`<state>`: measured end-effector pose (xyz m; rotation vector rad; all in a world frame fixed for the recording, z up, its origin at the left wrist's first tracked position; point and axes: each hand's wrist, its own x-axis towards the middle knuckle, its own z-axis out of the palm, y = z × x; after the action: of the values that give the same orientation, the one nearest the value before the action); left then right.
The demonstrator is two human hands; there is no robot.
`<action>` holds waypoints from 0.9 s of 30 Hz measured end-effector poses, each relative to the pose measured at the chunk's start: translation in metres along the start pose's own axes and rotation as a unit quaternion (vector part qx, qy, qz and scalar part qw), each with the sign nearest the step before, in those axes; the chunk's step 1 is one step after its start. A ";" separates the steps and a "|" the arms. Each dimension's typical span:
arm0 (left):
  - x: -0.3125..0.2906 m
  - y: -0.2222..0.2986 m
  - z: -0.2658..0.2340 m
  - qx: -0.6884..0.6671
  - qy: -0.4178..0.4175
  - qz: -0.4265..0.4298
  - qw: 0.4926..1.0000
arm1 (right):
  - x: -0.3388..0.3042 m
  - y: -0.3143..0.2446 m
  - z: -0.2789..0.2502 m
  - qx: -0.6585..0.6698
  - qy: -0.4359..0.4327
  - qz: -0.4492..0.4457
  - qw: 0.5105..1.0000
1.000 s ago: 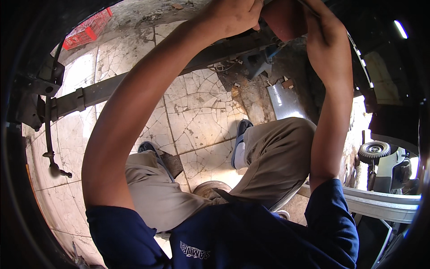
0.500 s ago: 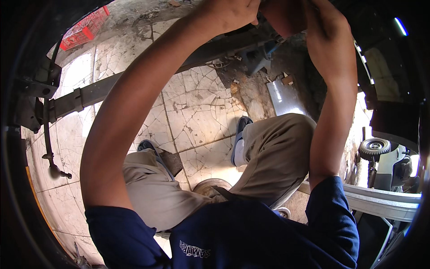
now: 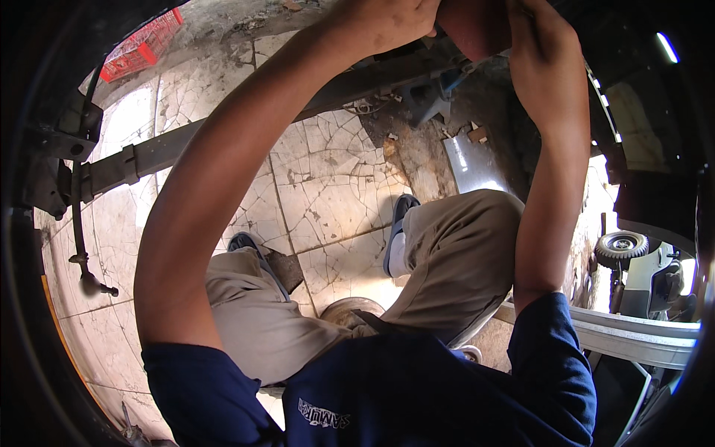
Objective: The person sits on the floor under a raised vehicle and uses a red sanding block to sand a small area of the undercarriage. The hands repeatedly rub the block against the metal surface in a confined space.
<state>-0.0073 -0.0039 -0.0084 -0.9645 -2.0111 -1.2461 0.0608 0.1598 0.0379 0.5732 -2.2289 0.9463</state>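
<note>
Both my hands are raised to the top edge of the head view, which cuts off part of the fingers. My left hand (image 3: 398, 21) is closed, fingers curled; what it grips lies out of sight. My right hand (image 3: 547, 36) is bent and closed too, its fingertips hidden. Between them is a smooth reddish-brown surface (image 3: 477, 30), touching or close beside the right hand; its kind cannot be made out. Below the hands, a dark metal beam (image 3: 179, 141) crosses from left to upper middle.
A blue metal stand (image 3: 426, 100) and a shiny metal sheet (image 3: 471, 162) are on the cracked tile floor (image 3: 328, 164). A rod with a ball-shaped end (image 3: 91, 285) hangs at left. A red crate (image 3: 138, 52) lies far left; a wheeled vehicle (image 3: 625, 249) is at right.
My left hand and forearm have shifted slightly right. My right arm has barely moved, and the reddish-brown surface stays between the hands.
</note>
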 end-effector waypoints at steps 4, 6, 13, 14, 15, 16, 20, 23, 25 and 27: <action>0.000 0.006 -0.003 -0.060 0.017 0.004 0.998 | 0.005 0.016 0.002 0.087 0.024 0.052 0.995; -0.002 0.005 -0.002 -0.023 0.026 0.032 0.999 | 0.005 0.017 0.001 0.086 0.014 0.063 0.994; 0.003 0.007 0.008 -0.005 0.026 0.059 0.998 | 0.000 -0.021 -0.011 -0.013 -0.054 -0.023 0.998; 0.002 0.010 0.004 -0.017 0.013 0.032 0.999 | -0.004 -0.036 -0.010 -0.045 -0.064 -0.049 0.996; 0.003 0.012 0.002 -0.030 -0.001 0.008 1.000 | -0.006 -0.044 -0.012 -0.076 -0.072 -0.051 0.993; 0.004 0.012 0.002 -0.028 -0.006 0.007 1.000 | -0.006 -0.044 -0.014 -0.080 -0.080 -0.055 0.992; 0.009 0.018 -0.002 -0.024 -0.029 -0.021 0.999 | -0.001 -0.030 -0.020 -0.033 -0.082 -0.089 0.992; 0.007 0.017 0.002 -0.027 -0.025 -0.035 0.999 | -0.005 -0.034 -0.012 -0.073 -0.054 -0.092 0.992; 0.007 0.015 0.002 -0.037 -0.027 -0.025 0.999 | -0.007 -0.051 -0.015 -0.141 -0.063 -0.069 0.986; 0.009 0.016 -0.002 -0.053 -0.045 -0.005 0.998 | -0.006 -0.048 -0.016 -0.166 -0.055 -0.068 0.982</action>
<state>0.0008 0.0011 0.0073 -1.0792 -2.0385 -1.3482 0.1000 0.1417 0.0652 0.6243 -2.3443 0.4696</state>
